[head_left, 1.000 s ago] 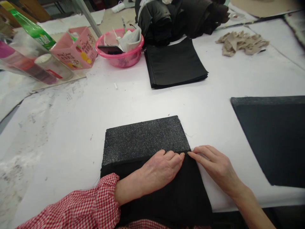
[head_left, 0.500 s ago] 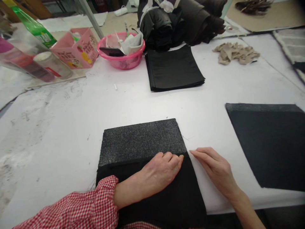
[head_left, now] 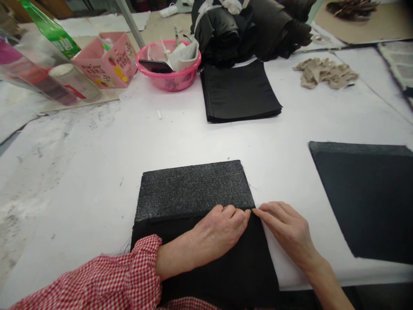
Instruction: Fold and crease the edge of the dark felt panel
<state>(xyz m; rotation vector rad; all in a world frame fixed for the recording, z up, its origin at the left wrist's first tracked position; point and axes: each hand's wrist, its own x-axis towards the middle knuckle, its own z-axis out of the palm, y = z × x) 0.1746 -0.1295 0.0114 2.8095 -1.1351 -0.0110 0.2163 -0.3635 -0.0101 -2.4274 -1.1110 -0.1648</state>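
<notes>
Left fingers atop black cloth; right fingers at its edge.

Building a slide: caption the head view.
Left hand and right hand at the line where black cloth meets speckled fabric.

Red-and-white gingham sleeve, black cloth with speckled dark-grey band, pink basin, green bottle

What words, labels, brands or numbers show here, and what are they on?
No text reads with certainty.
Pink open-topped box with printed pictures: lettering on two sides, too blurred to read.
Slanted green bottle: label markings, too blurred.
White-topped cylindrical jar: red label, nothing legible.
Black fabric panel with a speckled grey band: no lettering visible.
</notes>
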